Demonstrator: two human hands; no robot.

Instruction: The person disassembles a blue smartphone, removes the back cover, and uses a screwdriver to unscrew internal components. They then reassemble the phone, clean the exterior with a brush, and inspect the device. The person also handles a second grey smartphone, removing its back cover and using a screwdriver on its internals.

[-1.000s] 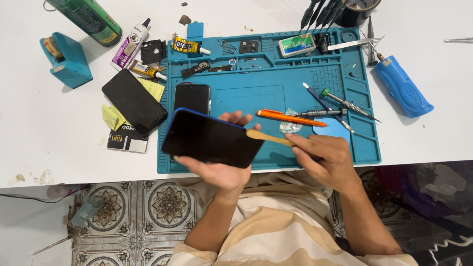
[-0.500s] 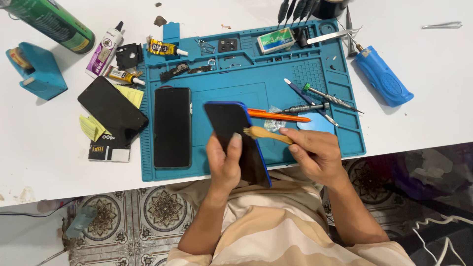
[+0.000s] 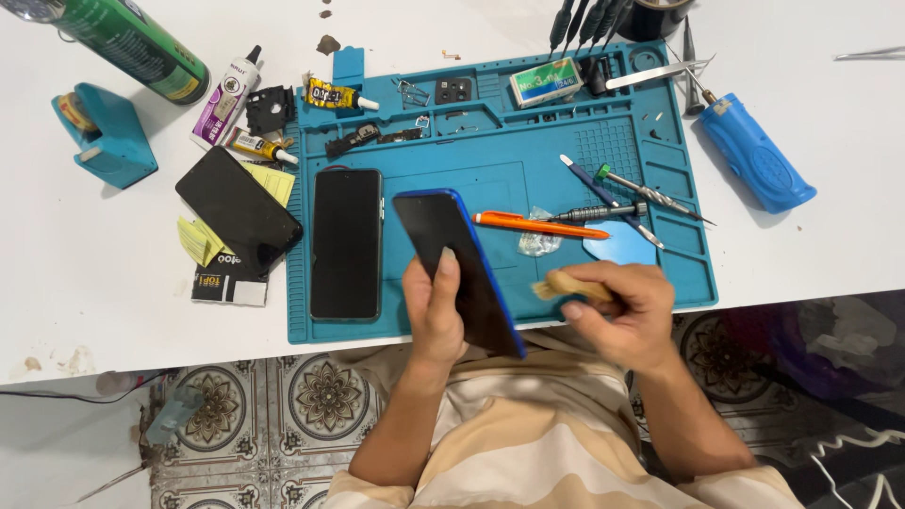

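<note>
A white table [image 3: 85, 273] carries a blue mat [image 3: 490, 160] with ridged edges and small trays along its top. Flat on the mat's left part lies a dark phone [image 3: 346, 243]; another dark slab [image 3: 238, 210] rests off the mat on yellow papers. The left hand [image 3: 436, 316] holds a blue-edged phone [image 3: 457, 269] tilted over the mat's near edge, thumb laid on the glass, the other fingers wrapped behind it. Just beside it, the right hand [image 3: 627, 311] curls its fingers shut around a pale wooden stick [image 3: 566, 285] whose tip points toward the phone. An orange pen [image 3: 537, 224] and screwdrivers [image 3: 622, 203] lie behind
</note>
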